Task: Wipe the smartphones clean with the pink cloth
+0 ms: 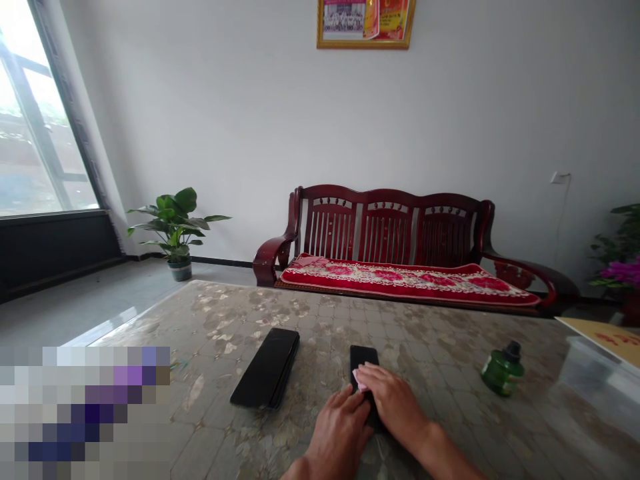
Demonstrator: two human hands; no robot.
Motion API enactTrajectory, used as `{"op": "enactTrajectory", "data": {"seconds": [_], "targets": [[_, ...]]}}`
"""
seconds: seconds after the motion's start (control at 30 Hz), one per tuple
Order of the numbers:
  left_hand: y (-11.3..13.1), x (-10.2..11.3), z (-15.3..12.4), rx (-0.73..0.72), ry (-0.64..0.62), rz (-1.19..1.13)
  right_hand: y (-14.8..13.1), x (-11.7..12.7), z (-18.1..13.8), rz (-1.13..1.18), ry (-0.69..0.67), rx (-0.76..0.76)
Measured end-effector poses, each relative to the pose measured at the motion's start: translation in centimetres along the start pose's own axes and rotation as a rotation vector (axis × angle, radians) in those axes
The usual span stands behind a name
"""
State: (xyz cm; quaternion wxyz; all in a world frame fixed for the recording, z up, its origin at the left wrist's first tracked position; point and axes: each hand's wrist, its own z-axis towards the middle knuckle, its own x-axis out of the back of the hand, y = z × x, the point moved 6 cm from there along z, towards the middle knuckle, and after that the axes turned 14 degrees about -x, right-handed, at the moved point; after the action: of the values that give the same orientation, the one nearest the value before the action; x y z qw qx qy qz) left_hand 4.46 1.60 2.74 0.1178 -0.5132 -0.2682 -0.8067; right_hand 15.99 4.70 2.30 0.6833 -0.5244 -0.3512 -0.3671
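A black smartphone (364, 355) lies flat on the table in front of me, its lower part partly covered by my hands. My right hand (397, 403) presses a small pink cloth (359, 381) against the phone's screen, with the fingers closed over it. At the phone's lower left edge, my left hand (340, 427) grips it with bent fingers, close to the cloth. To the left lies a stack of black flat devices (267, 368), seemingly larger phones or tablets, touched by neither hand.
A green bottle with a black cap (503, 371) stands at the right on the patterned tabletop (430, 353). Beyond it are a clear plastic box (595, 380) and a tan folder (607, 337). Past the table's far edge is a wooden bench (390, 227); a potted plant (179, 227) stands left.
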Motion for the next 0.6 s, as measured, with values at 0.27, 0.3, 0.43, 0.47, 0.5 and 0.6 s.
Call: {"op": "enactTrajectory", "data": {"seconds": [0.27, 0.3, 0.43, 0.47, 0.5, 0.6], "targets": [[-0.1, 0.1, -0.1, 0.022, -0.052, 0.01, 1.7, -0.3, 3.3, 0.063, 0.051, -0.092], [-0.1, 0.2, -0.1, 0.025, -0.056, 0.006, 1.7, -0.1, 2.8, 0.062, 0.061, -0.097], [0.1, 0.5, -0.1, 0.027, -0.046, -0.023, 0.9, 1.1, -0.6, 0.043, 0.069, -0.079], [0.0, 0.4, -0.1, 0.025, -0.042, -0.034, 0.7, 1.4, -1.5, 0.048, 0.056, -0.059], [0.0, 0.4, -0.1, 0.025, -0.035, -0.045, 0.4, 1.8, -2.3, 0.063, 0.038, -0.035], [-0.5, 0.1, -0.3, 0.043, -0.012, -0.071, 0.5, 2.7, -3.8, 0.177, -0.008, 0.0]]}}
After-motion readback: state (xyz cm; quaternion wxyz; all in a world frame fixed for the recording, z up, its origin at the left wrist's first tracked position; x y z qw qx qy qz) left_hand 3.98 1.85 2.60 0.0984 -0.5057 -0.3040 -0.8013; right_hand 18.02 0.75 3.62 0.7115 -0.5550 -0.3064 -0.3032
